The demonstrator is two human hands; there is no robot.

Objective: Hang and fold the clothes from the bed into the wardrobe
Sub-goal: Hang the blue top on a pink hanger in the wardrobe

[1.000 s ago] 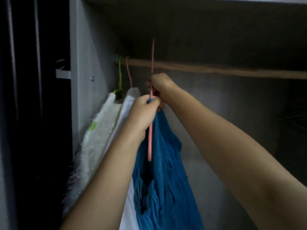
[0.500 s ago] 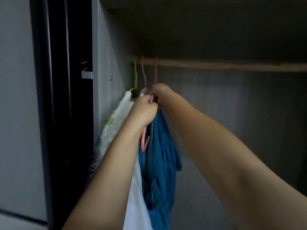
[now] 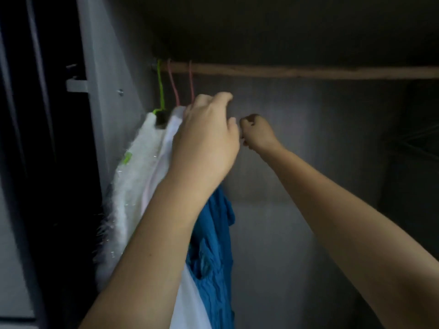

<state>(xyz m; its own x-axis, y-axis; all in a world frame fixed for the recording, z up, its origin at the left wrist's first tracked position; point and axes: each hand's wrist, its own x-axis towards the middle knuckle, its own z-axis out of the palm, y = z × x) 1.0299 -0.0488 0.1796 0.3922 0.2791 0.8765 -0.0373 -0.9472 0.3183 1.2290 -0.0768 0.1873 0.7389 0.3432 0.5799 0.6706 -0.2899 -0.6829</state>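
- At the far left, a fluffy white garment [image 3: 133, 186] hangs from a lime-green wire hanger [image 3: 160, 86], right against the grey wardrobe side panel [image 3: 107, 67]. It looks bulky but light; I'd lift it by the hanger neck, not the pile.
- Just right of it, a smooth white garment [image 3: 166, 148] hangs on a pink hanger [image 3: 173, 84]. The fabric looks thin and liable to slide off the shoulders.
- My left hand [image 3: 205, 141] is up at the neck of the third hanger, a pink plastic one [image 3: 191, 79] hooked over the wooden rail [image 3: 297, 71]. The fingers curl forward, but from behind I cannot tell whether they grip the hanger or only rest on it.
- Below my left wrist hangs the crinkled teal-blue garment [image 3: 213, 245]: soft, limp and bunched, so the cloth itself gives no firm hold. I judge the hanger neck the right place to take it, then smooth the shoulders.
- My right hand [image 3: 255, 132] is off to the right, apart from the clothes, fingers curled in and apparently holding nothing.
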